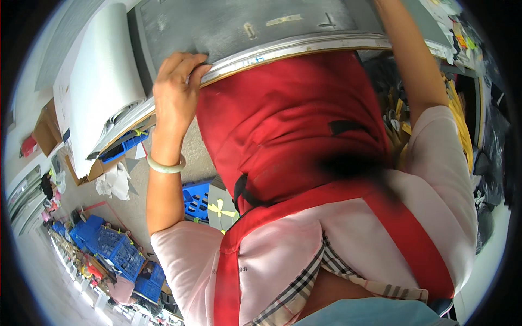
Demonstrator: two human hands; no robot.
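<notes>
My left hand [178,87] is at the front edge of a worktable [304,45]. Its fingers curl over that edge, with the thumb close beside the index finger. Dark grey sheeting [217,24] covers the tabletop, and a few strips of tape are stuck to it. Just left of the hand lies a big roll of white sheet material [106,65], its loose end hanging past the table edge. My right forearm [410,49] reaches up over the table's right part and leaves the picture at the top, so the right hand is out of sight.
A red apron [293,108] on my front touches the table edge. Blue crates [117,250] stand on the floor at the lower left, with another blue crate [197,200] near my left elbow. Yellow material [459,125] hangs at the right, beside dark plastic bags [492,141].
</notes>
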